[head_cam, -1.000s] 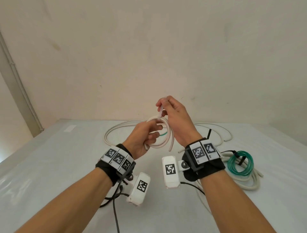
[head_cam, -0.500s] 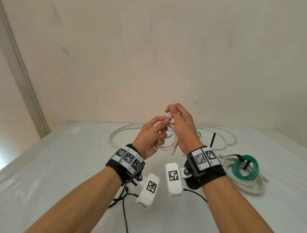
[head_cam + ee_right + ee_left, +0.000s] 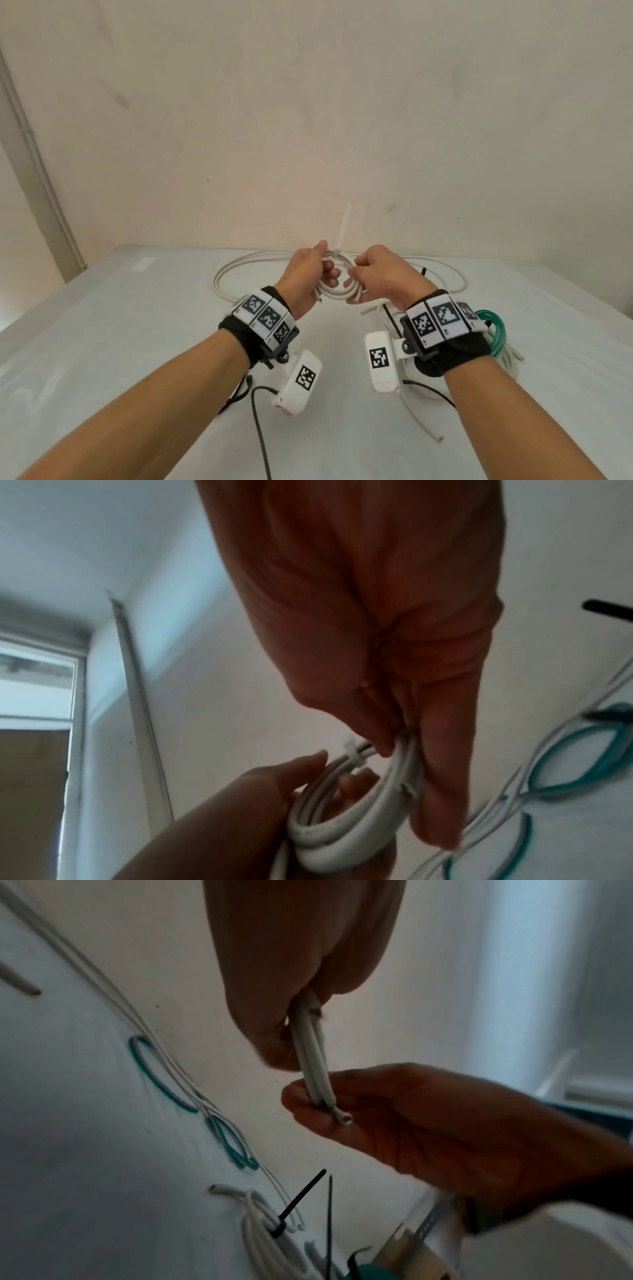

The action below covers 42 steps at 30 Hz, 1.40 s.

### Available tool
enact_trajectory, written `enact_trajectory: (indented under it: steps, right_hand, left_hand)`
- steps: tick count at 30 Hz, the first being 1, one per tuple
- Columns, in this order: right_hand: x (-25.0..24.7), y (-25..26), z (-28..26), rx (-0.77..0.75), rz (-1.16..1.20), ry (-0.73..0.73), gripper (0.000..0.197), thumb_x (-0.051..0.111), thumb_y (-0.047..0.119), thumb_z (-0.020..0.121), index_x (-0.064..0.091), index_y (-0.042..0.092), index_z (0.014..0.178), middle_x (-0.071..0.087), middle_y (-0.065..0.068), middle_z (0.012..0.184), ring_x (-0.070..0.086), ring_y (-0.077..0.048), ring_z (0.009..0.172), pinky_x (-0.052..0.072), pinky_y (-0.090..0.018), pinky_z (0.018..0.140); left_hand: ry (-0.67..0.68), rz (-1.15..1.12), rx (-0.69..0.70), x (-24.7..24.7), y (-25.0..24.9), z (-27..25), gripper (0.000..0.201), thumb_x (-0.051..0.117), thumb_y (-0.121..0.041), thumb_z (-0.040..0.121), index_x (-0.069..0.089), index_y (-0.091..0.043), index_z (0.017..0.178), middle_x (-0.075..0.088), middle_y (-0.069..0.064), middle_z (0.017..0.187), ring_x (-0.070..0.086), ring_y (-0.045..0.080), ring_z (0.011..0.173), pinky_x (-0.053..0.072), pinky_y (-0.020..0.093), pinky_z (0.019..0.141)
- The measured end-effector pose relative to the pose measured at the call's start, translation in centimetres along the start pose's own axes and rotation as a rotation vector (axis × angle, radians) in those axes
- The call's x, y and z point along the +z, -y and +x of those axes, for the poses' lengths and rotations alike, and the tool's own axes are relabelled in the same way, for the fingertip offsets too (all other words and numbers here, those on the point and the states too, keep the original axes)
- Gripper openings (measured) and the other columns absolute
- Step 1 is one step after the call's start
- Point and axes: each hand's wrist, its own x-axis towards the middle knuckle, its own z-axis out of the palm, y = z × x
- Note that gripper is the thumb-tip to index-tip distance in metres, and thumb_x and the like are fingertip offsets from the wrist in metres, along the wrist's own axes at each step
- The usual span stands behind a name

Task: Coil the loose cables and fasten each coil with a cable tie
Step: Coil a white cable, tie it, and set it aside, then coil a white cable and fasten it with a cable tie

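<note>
Both hands hold a small white cable coil [image 3: 337,289] up above the white table [image 3: 137,342]. My left hand [image 3: 310,274] grips the coil's left side, fingers curled round its strands [image 3: 315,799]. My right hand [image 3: 373,277] pinches the right side [image 3: 316,1069]. A white cable tie [image 3: 342,228] wraps the top of the coil, its tail sticking straight up; its head [image 3: 352,750] shows between the two hands. One open cable end [image 3: 344,1119] pokes out by the right fingers.
A long loose white cable [image 3: 239,270] loops on the table behind the hands. At right lies a tied bundle of white cable and green tubing [image 3: 493,329]. Black cable ties [image 3: 301,1196] lie near a tied white coil [image 3: 260,1229]. More green loops [image 3: 161,1074] lie beside the loose cable.
The hands have drawn apart to either side of the coil. The right hand came down from the tie's tail, which now stands free above the coil.
</note>
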Motion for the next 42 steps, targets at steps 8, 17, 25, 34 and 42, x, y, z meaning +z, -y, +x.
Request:
enact_trajectory:
  steps: [8, 17, 25, 34, 42]
  right_hand:
    - [-0.4, -1.2, -1.7, 0.158, -0.410, 0.201, 0.014, 0.046, -0.002, 0.102, 0.058, -0.005, 0.108, 0.074, -0.019, 0.099, 0.075, -0.041, 0.095, 0.061, -0.053, 0.087]
    - [2.0, -2.0, 0.4, 0.120, -0.865, 0.219, 0.014, 0.052, 0.008, 0.099, 0.064, 0.003, 0.105, 0.066, -0.016, 0.120, 0.068, -0.033, 0.103, 0.054, -0.035, 0.073]
    - [0.8, -1.4, 4.2, 0.136, -0.914, 0.197, 0.014, 0.066, 0.029, 0.093, 0.066, 0.015, 0.096, 0.066, -0.005, 0.098, 0.070, -0.027, 0.099, 0.057, -0.041, 0.094]
    - [-1.4, -1.8, 10.9, 0.206, -0.733, 0.223, 0.016, 0.055, 0.017, 0.100, 0.065, 0.005, 0.103, 0.080, -0.008, 0.095, 0.073, -0.019, 0.072, 0.062, -0.037, 0.082]
    - [-1.7, -2.2, 14.1, 0.251, -0.551, 0.243, 0.027, 0.057, 0.020, 0.101, 0.064, -0.002, 0.116, 0.079, -0.014, 0.100, 0.071, -0.025, 0.075, 0.055, -0.034, 0.070]
  left_hand:
    - [0.166, 0.829, -0.213, -3.7, -0.8, 0.3, 0.030, 0.051, -0.022, 0.104, 0.072, 0.001, 0.105, 0.071, 0.012, 0.096, 0.066, 0.021, 0.083, 0.053, 0.028, 0.073]
    - [0.008, 1.332, -0.096, -8.8, -2.9, 4.6, 0.022, 0.061, -0.008, 0.093, 0.076, -0.001, 0.108, 0.074, 0.012, 0.097, 0.066, 0.023, 0.081, 0.055, 0.026, 0.065]
    - [0.105, 1.255, -0.057, -8.9, -0.2, 9.3, 0.025, 0.060, -0.008, 0.096, 0.068, -0.022, 0.115, 0.068, 0.007, 0.093, 0.071, 0.018, 0.076, 0.057, 0.027, 0.063]
    - [0.133, 1.627, 0.127, -6.9, 1.0, 17.8, 0.046, 0.047, -0.006, 0.099, 0.058, -0.025, 0.140, 0.054, 0.012, 0.135, 0.054, 0.031, 0.126, 0.044, 0.034, 0.101]
    - [0.168, 1.773, 0.153, -5.4, 2.2, 22.0, 0.029, 0.059, -0.014, 0.095, 0.067, -0.024, 0.121, 0.059, 0.008, 0.131, 0.058, 0.030, 0.120, 0.050, 0.038, 0.098]
